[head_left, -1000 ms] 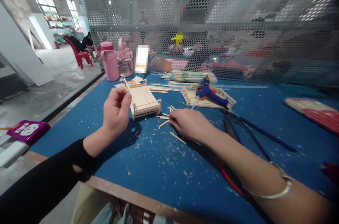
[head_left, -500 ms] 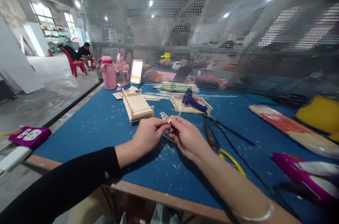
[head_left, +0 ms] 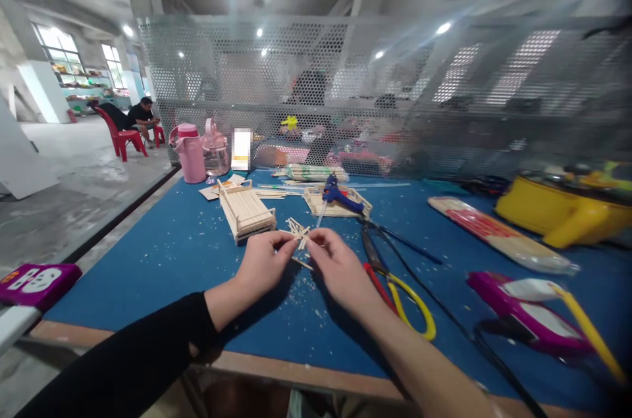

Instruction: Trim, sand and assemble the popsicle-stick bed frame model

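My left hand (head_left: 266,260) and my right hand (head_left: 340,266) meet over the middle of the blue table (head_left: 162,260). Each has thumb and forefinger pinched at a small wooden piece between them; its exact shape is too small to tell. Just beyond the fingertips lies a pile of short wooden sticks (head_left: 296,228). A small wooden bed-like frame (head_left: 244,210) stands to the left behind my left hand. Further back, a blue glue gun (head_left: 340,196) rests on a second wooden frame (head_left: 316,205).
Pliers with red and yellow handles (head_left: 417,303) lie right of my right hand, beside a black cable (head_left: 439,306). Packed sticks (head_left: 498,234), a yellow container (head_left: 548,207) and a purple power strip (head_left: 528,313) are at right. A pink jug (head_left: 191,158) stands back left.
The view has tilted up and shifted right. My fingertips sit slightly apart from where they nearly overlapped, and more of the stick pile and the plier handles shows.
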A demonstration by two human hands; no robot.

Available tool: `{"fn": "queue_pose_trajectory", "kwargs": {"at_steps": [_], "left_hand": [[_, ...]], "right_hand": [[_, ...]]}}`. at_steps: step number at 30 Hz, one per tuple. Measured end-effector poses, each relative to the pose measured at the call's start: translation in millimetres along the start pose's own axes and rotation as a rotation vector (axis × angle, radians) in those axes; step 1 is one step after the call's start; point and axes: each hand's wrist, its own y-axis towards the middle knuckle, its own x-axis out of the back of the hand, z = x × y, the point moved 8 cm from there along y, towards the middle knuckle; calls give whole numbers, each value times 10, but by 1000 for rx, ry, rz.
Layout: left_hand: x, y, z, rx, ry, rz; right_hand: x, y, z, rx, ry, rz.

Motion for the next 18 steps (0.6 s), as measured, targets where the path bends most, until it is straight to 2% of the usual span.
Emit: {"fn": "queue_pose_trajectory", "kwargs": {"at_steps": [1, 2, 3, 5, 7, 9, 11, 14, 16, 18], "left_hand": [[12, 3, 15, 9, -16, -2], [16, 3, 24, 14, -39, 7], [11, 0, 26, 16, -70, 24], [-19, -12, 15, 20, -154, 78], [-48, -28, -12, 22, -236, 126], [-66, -40, -39, 27, -289, 161], [-70, -46, -46, 43, -319, 178], [-63, -44, -23, 88, -378, 182], [-69, -41, -17, 102, -422, 192], [-74, -36, -22, 105, -447, 199]], "right_hand": [[191, -32, 17, 24, -113, -56], [404, -71, 38, 46, -418, -139], [559, -98, -26, -18, -689, -132], [752, -154, -293, -215, -961, 62], [890, -180, -376, -192, -1040, 96], [971, -197, -398, -148, -1030, 63], [1046, -241, -411, -174, -960, 5], [1062, -355, -395, -219, -593, -50], [954, -410, -319, -174, -270, -51], [801, -411, -198, -97, -97, -61]]}}
